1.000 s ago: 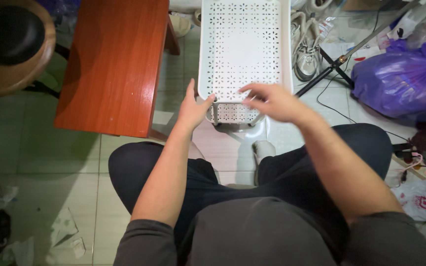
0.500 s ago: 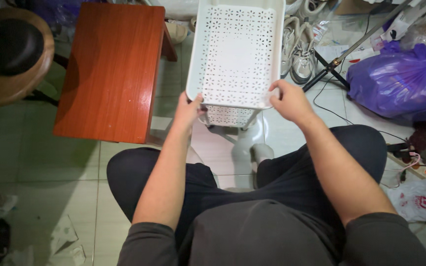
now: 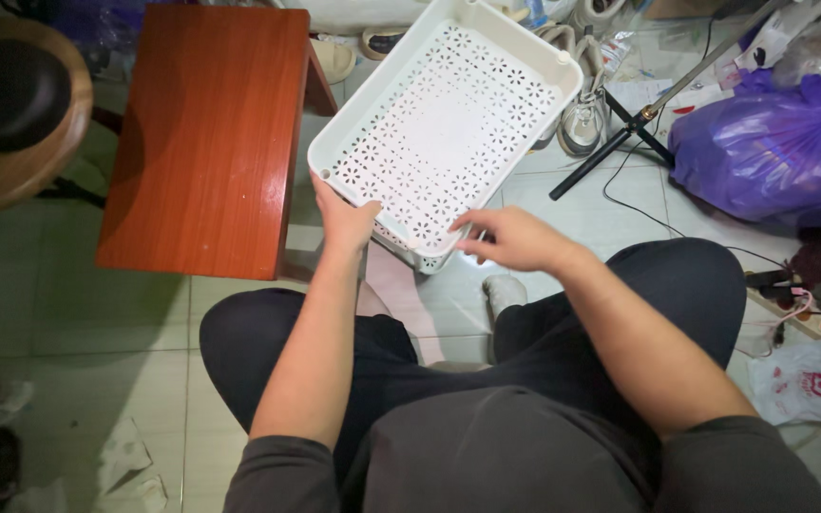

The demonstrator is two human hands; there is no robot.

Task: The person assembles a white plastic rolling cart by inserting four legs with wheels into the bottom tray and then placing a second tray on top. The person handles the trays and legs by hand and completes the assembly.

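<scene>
left hand grips the near-left edge of the white perforated tray; right hand, fingers loosely open, touches its near rim. tray sits centre-top, long axis running toward upper right, beside the red desk.

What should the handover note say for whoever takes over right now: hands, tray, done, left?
Left hand: gripping the near left rim of the white perforated plastic tray.
Right hand: open, fingers at the tray's near edge, no firm grip visible.
Tray: empty, tilted and turned at an angle, held above the tiled floor, beside the red-brown wooden table.
Done: tray is lifted and in hand.
Left: tray not yet set down anywhere.
</scene>
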